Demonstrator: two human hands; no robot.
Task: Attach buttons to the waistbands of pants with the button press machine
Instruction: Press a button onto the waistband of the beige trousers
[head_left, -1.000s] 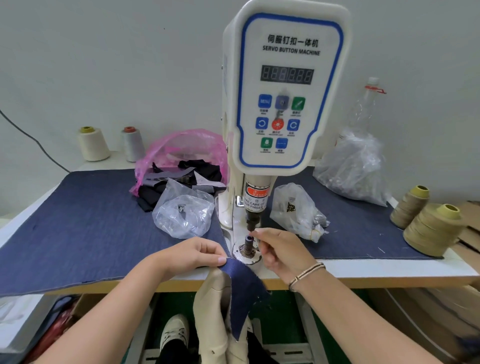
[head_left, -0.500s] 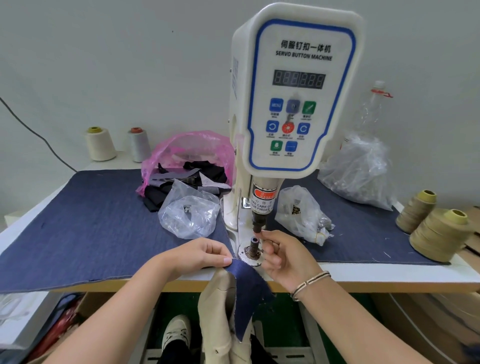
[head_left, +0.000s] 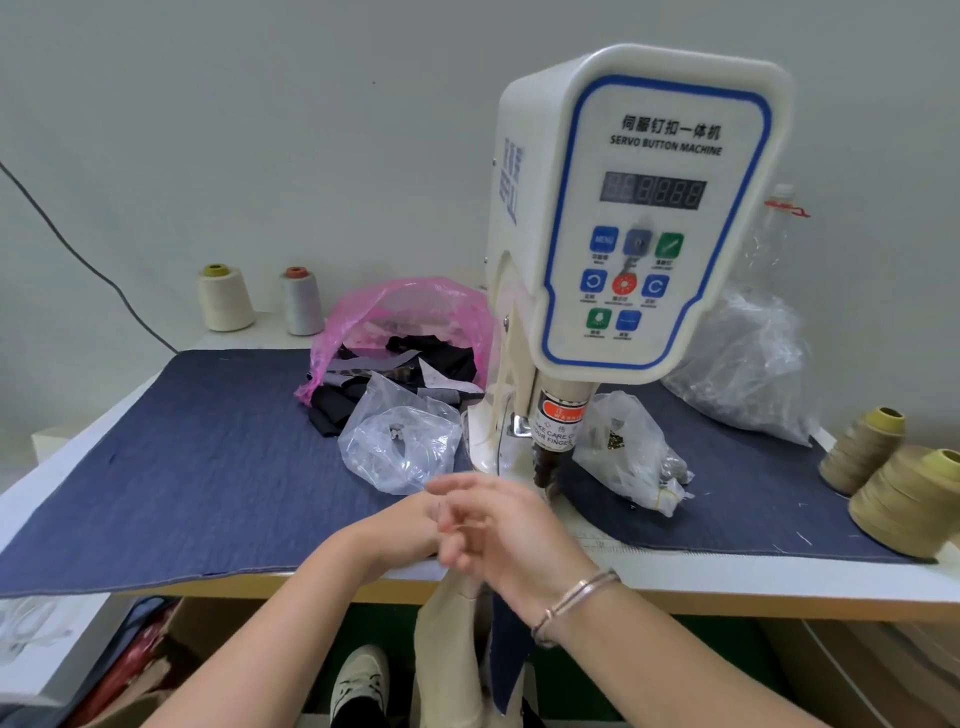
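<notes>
The white servo button machine (head_left: 639, 208) stands on the table, its press head (head_left: 545, 467) just above and right of my hands. The lower die is hidden behind my right hand (head_left: 498, 530). That hand is blurred, its fingers loosely spread, and it lies across my left hand (head_left: 405, 525). My left hand sits at the table's front edge with its fingers mostly covered. It holds the top of the beige pants (head_left: 449, 634), which hang below the edge together with a dark blue denim piece (head_left: 506, 665).
A clear bag (head_left: 400, 447) lies left of the machine, and a small bag of buttons (head_left: 628, 452) lies right of it. Behind are a pink bag of scraps (head_left: 405, 322) and a large clear bag (head_left: 748, 364). Khaki thread cones (head_left: 904, 504) stand at the right.
My right hand has left the die beside the press head and swung left over my left hand. The camera view has tilted up and left.
</notes>
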